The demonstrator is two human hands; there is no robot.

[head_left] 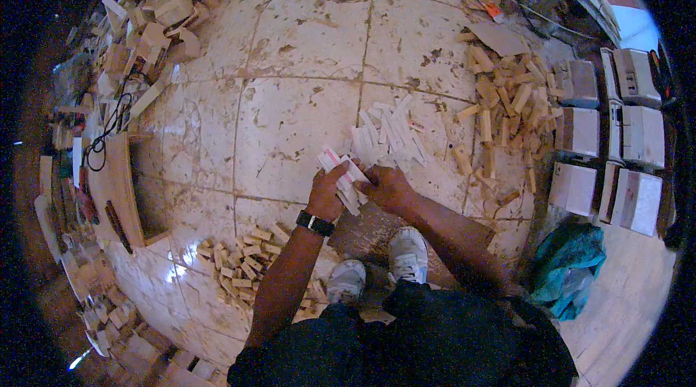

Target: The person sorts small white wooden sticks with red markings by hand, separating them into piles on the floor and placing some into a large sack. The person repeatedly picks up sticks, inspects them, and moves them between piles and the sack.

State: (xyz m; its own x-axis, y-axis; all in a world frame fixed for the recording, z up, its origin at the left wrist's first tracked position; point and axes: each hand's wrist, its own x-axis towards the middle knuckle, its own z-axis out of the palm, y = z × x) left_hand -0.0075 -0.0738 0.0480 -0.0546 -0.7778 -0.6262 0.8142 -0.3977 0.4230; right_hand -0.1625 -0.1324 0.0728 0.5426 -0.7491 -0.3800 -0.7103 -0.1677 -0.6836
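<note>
Near the middle of the frame, left hand (326, 195) closed around a small bundle of white strips (341, 173), watch (315, 223) on its wrist. Just right of it, right hand (386, 187) with fingers curled onto the same bundle, pinching at its lower end; exact fingertip contact too small to tell. Directly above the hands, a loose pile of white strips (391, 133) on the stained tile floor (290, 97). Farther right, a scatter of short wooden blocks (500, 108); at the right edge, pale boxes (580, 133) in rows. Lower left, another heap of small wood blocks (243, 260); upper left, larger wood offcuts (156, 10). Below the hands, two grey shoes (406, 253); lower right, a teal cloth (569, 264).
</note>
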